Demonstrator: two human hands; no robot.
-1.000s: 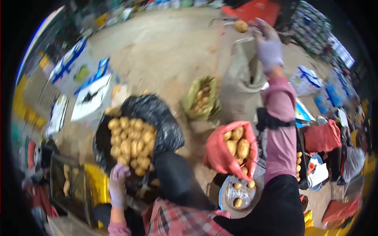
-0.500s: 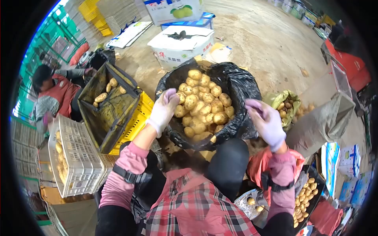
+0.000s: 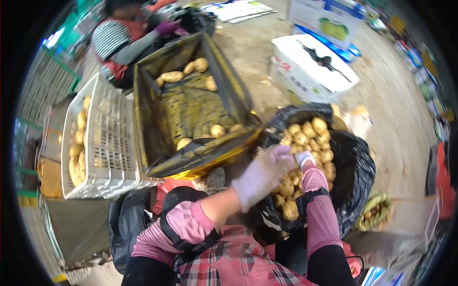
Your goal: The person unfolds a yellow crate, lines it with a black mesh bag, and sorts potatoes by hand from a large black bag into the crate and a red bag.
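Potatoes [image 3: 312, 138] fill a container lined with black plastic [image 3: 355, 164], right of centre. My left hand [image 3: 265, 176], in a pale purple glove, is over the container's left side, blurred, its fingers bent; whether anything is in them is unclear. My right hand [image 3: 305, 158] reaches down among the potatoes, mostly hidden behind its wrist. To the left stands a dark-lined yellow crate [image 3: 198, 102] with several potatoes lying near its far and near edges.
A white basket [image 3: 112, 138] of potatoes stands at the left. Behind it sits a co-worker [image 3: 119, 40]. White cartons [image 3: 305, 71] stand beyond the container, and a green sack [image 3: 374, 212] is at its right.
The view has turned left, so the crate shows larger and the container sits further right. My right hand has moved from beside the container onto the potatoes; my left hand has moved nearer to it.
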